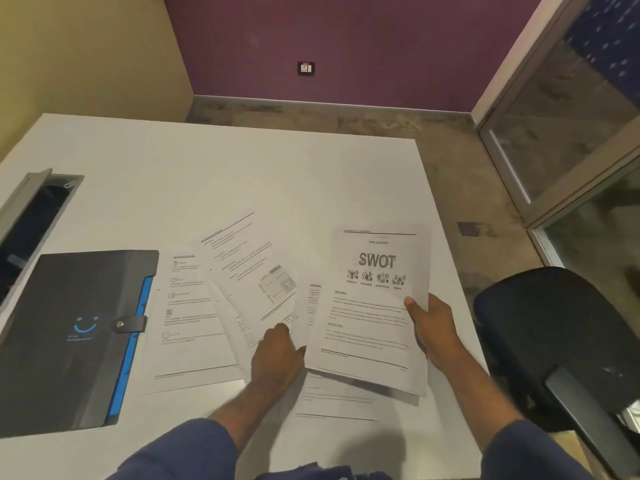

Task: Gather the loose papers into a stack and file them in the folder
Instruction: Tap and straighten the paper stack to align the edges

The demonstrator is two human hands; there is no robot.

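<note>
Several printed sheets lie fanned across the white table point(221, 161). My right hand point(427, 327) grips the right edge of a sheet headed SWOT point(375, 306), lifted slightly off the table, thumb on top. My left hand point(277, 355) rests on the overlapping loose papers point(249, 268) in the middle, touching the SWOT sheet's left edge. A sheet with small icons point(188, 320) lies flat further left. A closed dark grey folder point(69, 337) with a blue spine strip and snap strap sits at the left. Another sheet point(337, 400) lies partly hidden under the SWOT sheet.
A grey cable tray with its lid raised point(34, 209) is set into the table at the far left. A black office chair point(561, 341) stands just off the table's right edge. A glass door point(571, 133) is on the right; a purple wall lies beyond.
</note>
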